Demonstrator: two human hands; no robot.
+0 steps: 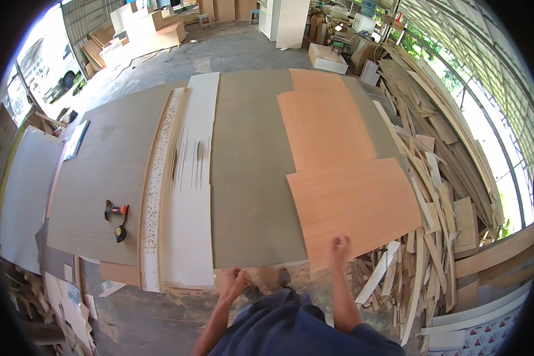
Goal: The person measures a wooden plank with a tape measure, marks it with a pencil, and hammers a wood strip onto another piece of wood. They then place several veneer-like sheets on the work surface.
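Observation:
An orange-brown wood panel (356, 202) lies on the large grey-brown board surface (252, 172) before me, overlapping a second orange-brown panel (326, 121) farther away. Over the nearer panel's front-left part is my right hand (340, 249), its fingers curled closed; whether it touches the panel or holds something small I cannot tell. My left hand (234, 282) is closed at the near edge, just right of a long white panel (187, 237). What its fingers hold, if anything, is hidden. Several thin dark strips (188, 157) rest on the white panel.
Left of the white panel runs a long speckled strip with wooden edges (154, 184). A red-and-black power tool (116, 209) and a round black tape measure (120, 232) lie farther left. Scrap wood strips (424, 237) heap up on the right. White cabinets (285, 24) stand beyond.

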